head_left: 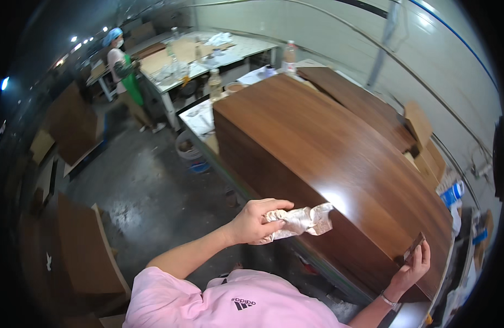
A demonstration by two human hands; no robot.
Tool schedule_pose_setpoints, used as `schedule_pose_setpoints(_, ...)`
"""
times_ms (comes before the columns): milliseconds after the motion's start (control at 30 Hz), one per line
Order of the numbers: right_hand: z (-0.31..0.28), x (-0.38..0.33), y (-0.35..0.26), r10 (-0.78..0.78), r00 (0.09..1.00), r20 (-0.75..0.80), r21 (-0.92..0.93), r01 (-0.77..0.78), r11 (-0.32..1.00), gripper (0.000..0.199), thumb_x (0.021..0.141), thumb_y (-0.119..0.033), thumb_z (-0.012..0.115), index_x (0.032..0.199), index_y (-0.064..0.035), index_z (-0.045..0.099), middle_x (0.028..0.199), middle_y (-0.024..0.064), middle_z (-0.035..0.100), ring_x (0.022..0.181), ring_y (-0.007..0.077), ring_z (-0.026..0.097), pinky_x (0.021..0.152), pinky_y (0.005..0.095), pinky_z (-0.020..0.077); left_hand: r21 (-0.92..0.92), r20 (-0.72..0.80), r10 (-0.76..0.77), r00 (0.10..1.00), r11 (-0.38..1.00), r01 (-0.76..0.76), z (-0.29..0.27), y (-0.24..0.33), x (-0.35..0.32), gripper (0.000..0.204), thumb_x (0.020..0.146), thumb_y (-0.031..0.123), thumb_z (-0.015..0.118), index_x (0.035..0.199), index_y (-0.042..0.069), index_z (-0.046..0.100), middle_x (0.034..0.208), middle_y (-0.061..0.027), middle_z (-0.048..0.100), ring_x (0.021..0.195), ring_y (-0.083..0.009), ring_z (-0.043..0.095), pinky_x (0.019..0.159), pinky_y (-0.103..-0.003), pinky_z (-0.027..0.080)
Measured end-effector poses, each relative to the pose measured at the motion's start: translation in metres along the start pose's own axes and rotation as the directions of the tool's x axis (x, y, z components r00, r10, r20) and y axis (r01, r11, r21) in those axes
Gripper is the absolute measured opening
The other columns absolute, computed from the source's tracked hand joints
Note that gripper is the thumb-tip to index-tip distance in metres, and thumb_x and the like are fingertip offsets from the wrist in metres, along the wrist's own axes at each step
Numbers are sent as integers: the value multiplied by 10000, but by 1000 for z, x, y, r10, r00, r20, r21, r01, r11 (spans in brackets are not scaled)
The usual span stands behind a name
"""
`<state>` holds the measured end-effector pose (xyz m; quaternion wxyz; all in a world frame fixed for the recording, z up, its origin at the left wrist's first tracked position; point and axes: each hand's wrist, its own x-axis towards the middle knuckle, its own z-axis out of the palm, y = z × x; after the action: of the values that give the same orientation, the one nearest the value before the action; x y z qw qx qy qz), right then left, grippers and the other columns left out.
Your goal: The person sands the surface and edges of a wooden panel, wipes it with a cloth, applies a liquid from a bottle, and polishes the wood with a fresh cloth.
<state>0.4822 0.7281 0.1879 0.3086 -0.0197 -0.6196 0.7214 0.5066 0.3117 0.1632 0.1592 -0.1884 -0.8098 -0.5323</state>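
Note:
My left hand [252, 223] is closed around a crumpled pale rag [312, 220], possibly paper, whose loose end hangs beside the near edge of a large brown wood-grain piece [317, 147]. This box-like piece has a glossy top and a darker side facing me. At its right end, my right hand [417, 269] grips a small dark brown block [414, 246] between thumb and fingers. The block is at the top surface; whether it touches is unclear.
Another brown panel [358, 106] lies behind the large piece, near an open cardboard box [428, 147]. Bottles, including a clear one [289, 57], stand beyond. A bucket [192, 153] sits on the floor. A person in a green apron [129, 82] stands by a far table.

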Motion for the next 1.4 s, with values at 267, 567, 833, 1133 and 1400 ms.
schedule_pose_setpoints(267,168,-40,28,62,957,285,-12,-61,998,242,889,-60,613,1097,64,623,882,46,609,728,92,541,633,221,414,-934,-72,-556,828,328,139,-116,-71,-81,366,921,186,642,1209,-26,564,1111,-110,665,941,-170,668,834,-311,552)
schedule_pose_setpoints(567,291,-58,44,54,943,329,11,-61,998,226,882,-63,588,1065,64,624,887,67,587,737,120,535,640,234,405,-939,-294,-735,612,343,-39,-198,-147,-76,243,909,147,628,1081,-19,586,1065,-153,683,868,-216,691,764,-342,580)
schedule_pose_setpoints(833,379,-60,53,85,880,467,-35,-77,996,291,829,-168,654,985,77,628,883,85,553,729,146,542,636,237,414,-873,-429,-797,424,486,29,-268,-235,-8,45,903,36,574,948,34,573,912,-104,676,762,-186,679,685,-327,572)
schedule_pose_setpoints(1133,431,-61,63,181,895,407,-95,-155,983,297,826,-154,645,1022,68,624,901,78,555,750,136,535,643,255,438,-870,-379,-798,467,480,115,-307,-303,67,272,892,-16,544,1160,-59,548,973,-128,672,818,-188,685,731,-314,574)
schedule_pose_setpoints(1400,444,-77,74,26,998,-58,-245,-39,969,227,907,-73,586,1080,73,606,887,57,562,752,119,525,666,245,407,-767,-291,-760,581,548,334,-337,-371,142,141,950,125,601,983,-12,597,811,-29,615,684,-84,578,615,-241,479)
